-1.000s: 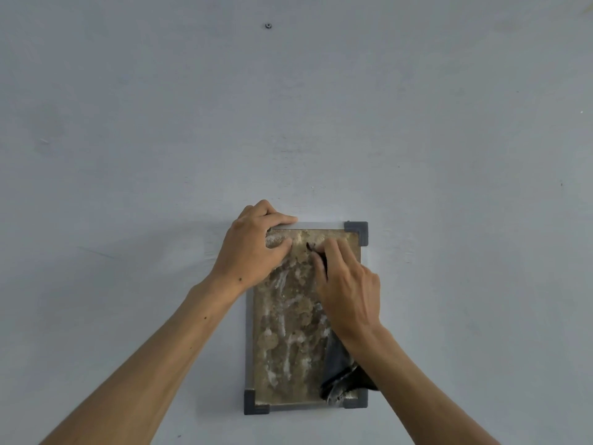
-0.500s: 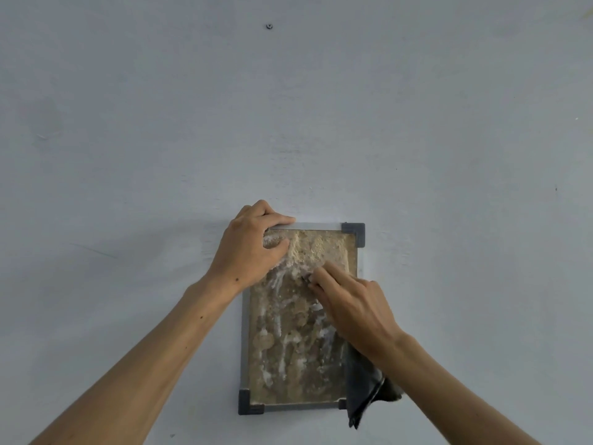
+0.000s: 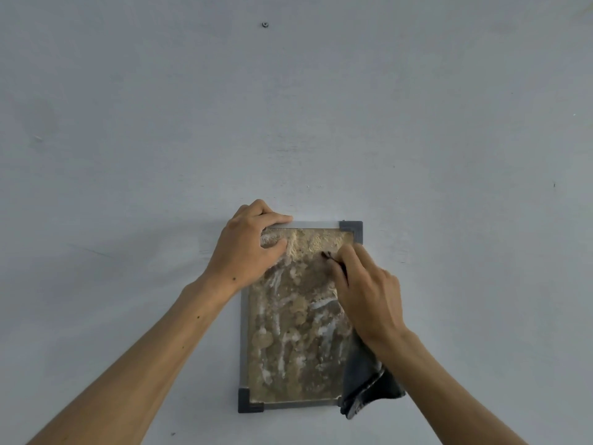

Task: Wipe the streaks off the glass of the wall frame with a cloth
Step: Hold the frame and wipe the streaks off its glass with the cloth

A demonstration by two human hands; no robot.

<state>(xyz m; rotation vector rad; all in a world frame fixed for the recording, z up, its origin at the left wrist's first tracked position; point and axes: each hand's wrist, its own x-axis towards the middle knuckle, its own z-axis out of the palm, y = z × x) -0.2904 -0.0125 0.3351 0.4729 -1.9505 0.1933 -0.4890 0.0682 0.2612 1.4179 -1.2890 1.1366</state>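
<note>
The frame (image 3: 300, 316) hangs upright on the wall (image 3: 128, 155), long axis vertical. The right hand (image 3: 369, 293) presses the cloth (image 3: 365, 380) to the glass (image 3: 288, 332), fingers closed on it near the upper right; most of the streaks (image 3: 282, 358) lie below and left of them. The left hand (image 3: 247, 248) grips the upper left corner.

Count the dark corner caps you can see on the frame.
2: one at the frame's top right corner, one at the bottom left. The left hand covers the top left corner; the cloth covers the bottom right, so more may be hidden.
</note>
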